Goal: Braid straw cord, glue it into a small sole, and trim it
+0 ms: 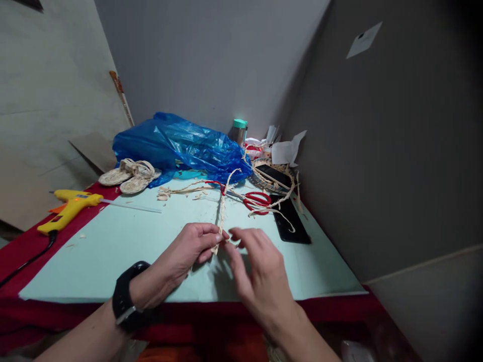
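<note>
A thin pale braid of plant fibre point(222, 213) runs away from me over the table, tied with red string point(222, 189) near its far end. My left hand point(198, 244), with a black watch on its wrist, is closed in a pinch on the near end of the braid. Close beside it on the right is my right hand point(260, 261). Its thumb reaches to the braid and its fingers are bent but apart. A short pale strand end shows between them. Red-handled scissors point(257, 201) lie beyond, to the right of the braid.
A yellow glue gun point(70, 208) with a clear stick lies left. Behind are woven sandals point(140, 177), a blue plastic bag point(177, 143), a bottle point(238, 131) and a basket point(260, 181). A black phone or tablet point(290, 221) lies right, near a grey wall point(396, 151). Loose fibre point(184, 190) lies mid-table.
</note>
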Available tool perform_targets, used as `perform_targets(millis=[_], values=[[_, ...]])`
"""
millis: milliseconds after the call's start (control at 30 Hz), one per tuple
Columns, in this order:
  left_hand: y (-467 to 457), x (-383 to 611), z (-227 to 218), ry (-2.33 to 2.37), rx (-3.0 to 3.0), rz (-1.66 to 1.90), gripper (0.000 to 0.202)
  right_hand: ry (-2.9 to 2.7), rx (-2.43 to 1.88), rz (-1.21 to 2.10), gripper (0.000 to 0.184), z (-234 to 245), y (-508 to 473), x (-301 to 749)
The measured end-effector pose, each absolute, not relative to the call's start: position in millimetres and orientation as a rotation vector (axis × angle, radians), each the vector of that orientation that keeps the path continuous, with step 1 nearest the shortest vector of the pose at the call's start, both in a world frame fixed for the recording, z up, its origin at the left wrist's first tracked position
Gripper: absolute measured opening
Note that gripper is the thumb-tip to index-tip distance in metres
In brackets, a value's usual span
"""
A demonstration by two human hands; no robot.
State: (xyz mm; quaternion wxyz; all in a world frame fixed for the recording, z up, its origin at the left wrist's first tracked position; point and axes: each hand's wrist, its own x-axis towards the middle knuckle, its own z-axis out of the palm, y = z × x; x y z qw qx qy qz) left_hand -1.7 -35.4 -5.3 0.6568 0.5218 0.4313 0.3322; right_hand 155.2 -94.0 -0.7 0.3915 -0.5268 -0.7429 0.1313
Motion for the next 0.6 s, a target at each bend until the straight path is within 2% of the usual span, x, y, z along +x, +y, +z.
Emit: perform_targets(millis=[200, 300, 367, 467, 533, 600], values=[[-42, -3, -1, 0.943, 1.225, 0.727, 0.024, -1.833, -1.336, 0.858, 0.027, -2, -61, 158], [-46, -3, -1, 0.957, 1.309, 0.728, 0.021, -1.807, -1.264, 0.997, 0.033, -8, -52, 156], [-48, -3, -2, 0.995, 1.388, 0.721, 0.02, -1.781, -1.22, 1.082, 0.029, -12, -50, 156], [-52, -4, 0, 1.115, 1.573, 0.728, 0.02, -1.715, -1.211, 1.156, 0.021, -18, -52, 158], [-55, -6, 3, 1.222, 1.747, 0.754, 0.012, -1.648, -1.248, 1.121, 0.02, -20, -56, 157], [-60, -10, 7, 1.325, 1.925, 0.791, 0.014, -1.581, -1.282, 1.062, 0.02, -21, -60, 156]])
